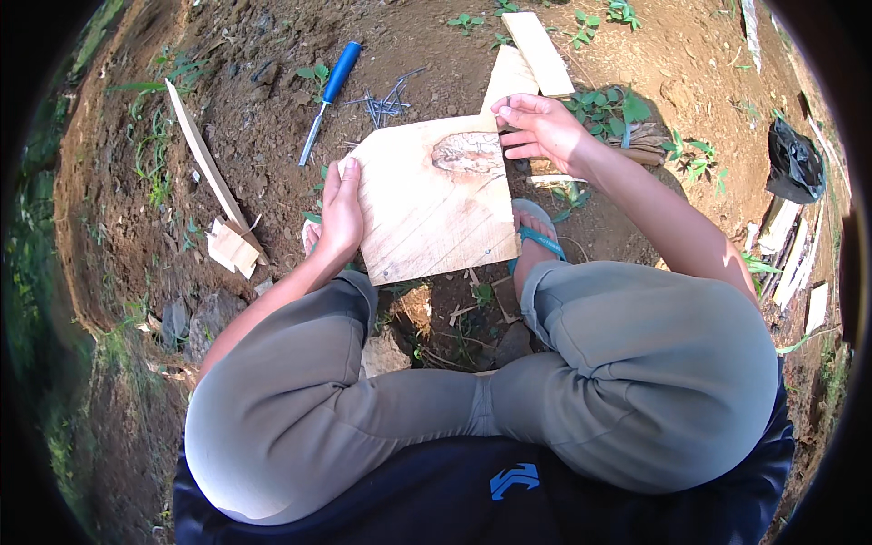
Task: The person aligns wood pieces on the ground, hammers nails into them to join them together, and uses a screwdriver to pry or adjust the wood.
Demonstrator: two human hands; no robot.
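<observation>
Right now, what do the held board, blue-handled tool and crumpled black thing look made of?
Held board: wood, seemingly unvarnished; matte, with grain-like diagonal lines.
Blue-handled tool: handle likely plastic, smooth and glossy; blade probably steel, from its grey shine.
Crumpled black thing: perhaps plastic film, given shiny creases.

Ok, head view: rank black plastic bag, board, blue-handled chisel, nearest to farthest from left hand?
1. Board: touching the left hand, at its right.
2. Blue-handled chisel: on the soil beyond it.
3. Black plastic bag: far right.
</observation>
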